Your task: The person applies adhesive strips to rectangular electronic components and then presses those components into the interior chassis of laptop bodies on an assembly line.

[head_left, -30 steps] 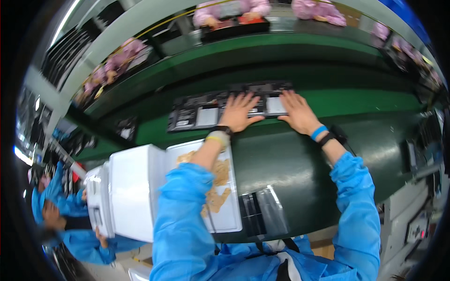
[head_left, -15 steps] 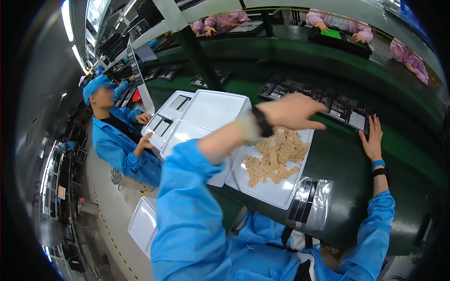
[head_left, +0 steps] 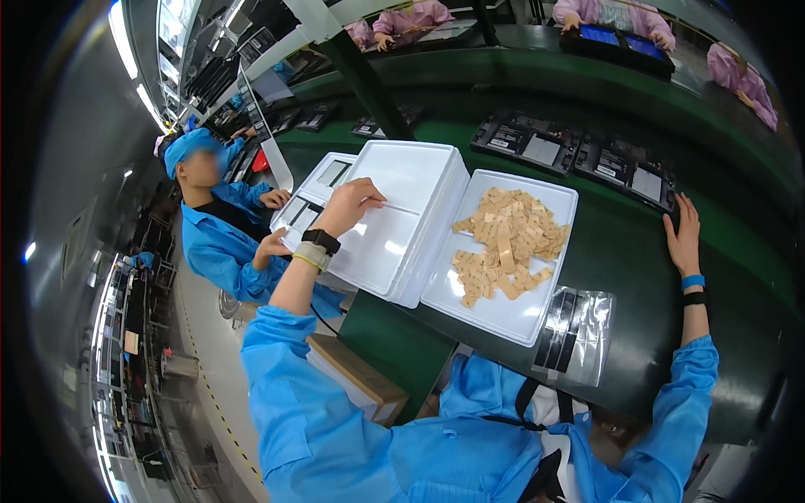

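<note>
My left hand (head_left: 352,205) hovers at the left part of a stack of shallow white trays (head_left: 381,239), fingers bent and drawn together. Whether a small thing is between the fingertips cannot be made out. On the right, my right hand (head_left: 684,230) rests with fingers stretched out at the near right end of a row of dark flat electronic assemblies (head_left: 625,163). Its fingertips are at the edge of the last one. Between my hands, another white tray (head_left: 527,323) holds a loose heap of tan strips (head_left: 507,239).
Clear plastic bags with black strips (head_left: 579,331) lie at the bench's near edge. A co-worker in blue (head_left: 231,226) holds a tray with dark-framed pieces (head_left: 303,214) at left. A green post (head_left: 369,84) rises behind the stack. Below stands a cardboard box (head_left: 356,377). People in pink sit across.
My left hand has swung left, from over the tan heap near the assemblies to the white tray stack. My right hand stays at the end of the row. A far screen turned from green to blue.
</note>
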Available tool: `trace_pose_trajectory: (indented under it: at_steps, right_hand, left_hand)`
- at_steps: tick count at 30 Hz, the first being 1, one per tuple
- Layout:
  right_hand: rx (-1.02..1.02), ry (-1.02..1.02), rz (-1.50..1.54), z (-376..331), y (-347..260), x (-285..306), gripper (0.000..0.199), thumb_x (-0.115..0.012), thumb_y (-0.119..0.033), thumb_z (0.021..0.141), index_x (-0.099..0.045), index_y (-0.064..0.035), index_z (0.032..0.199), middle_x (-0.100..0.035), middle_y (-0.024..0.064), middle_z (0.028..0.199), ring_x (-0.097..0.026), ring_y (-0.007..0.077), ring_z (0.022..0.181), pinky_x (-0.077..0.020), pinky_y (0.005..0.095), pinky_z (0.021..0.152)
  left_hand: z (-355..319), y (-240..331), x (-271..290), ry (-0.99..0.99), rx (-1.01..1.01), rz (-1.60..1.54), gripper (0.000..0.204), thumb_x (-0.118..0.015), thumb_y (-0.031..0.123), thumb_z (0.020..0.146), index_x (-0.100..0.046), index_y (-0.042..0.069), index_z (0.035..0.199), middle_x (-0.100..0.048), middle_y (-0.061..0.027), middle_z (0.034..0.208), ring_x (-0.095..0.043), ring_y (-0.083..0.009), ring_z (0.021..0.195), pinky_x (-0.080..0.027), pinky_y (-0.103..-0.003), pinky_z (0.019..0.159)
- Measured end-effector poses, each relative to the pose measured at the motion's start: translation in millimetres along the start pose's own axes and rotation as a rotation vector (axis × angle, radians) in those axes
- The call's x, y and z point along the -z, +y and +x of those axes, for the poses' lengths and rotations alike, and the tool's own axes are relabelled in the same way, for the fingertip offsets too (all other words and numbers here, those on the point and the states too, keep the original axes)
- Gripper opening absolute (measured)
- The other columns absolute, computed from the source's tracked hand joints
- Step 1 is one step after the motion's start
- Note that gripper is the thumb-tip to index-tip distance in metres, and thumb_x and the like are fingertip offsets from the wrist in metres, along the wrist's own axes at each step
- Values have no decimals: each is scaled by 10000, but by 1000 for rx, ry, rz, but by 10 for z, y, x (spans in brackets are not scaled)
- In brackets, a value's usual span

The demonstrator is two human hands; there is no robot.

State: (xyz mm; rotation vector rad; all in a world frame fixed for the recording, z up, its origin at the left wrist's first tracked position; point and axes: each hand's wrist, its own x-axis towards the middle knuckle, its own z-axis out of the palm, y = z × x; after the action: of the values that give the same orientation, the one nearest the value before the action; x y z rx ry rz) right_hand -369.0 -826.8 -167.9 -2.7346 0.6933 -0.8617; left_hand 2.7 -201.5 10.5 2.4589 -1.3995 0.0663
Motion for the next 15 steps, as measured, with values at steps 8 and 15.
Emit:
trace_pose_trajectory:
  at_steps: [8,15]
  right_hand:
    - [14,37,35,-43,92,-66,535,-590,-289,1052,-485,-35,1511,-449,173,1598,-372,372,1502,-300,471,1239]
    - [149,58,-54,-45,447,-284,487,-600,-242,1056,-514,-60,1499,-472,165,1596,-379,360,1517,-291,463,1254]
  left_hand:
    - [-264,30,370,514,-6,-48,149,-665,-57,911,-737,-5,1031,-693,-97,923,-700,-230,870,-540,-325,792]
    - [-1332,745,1594,694,191,17,173,-606,-41,975,-682,-18,1128,-676,-35,968,-659,-126,902,-529,-276,842]
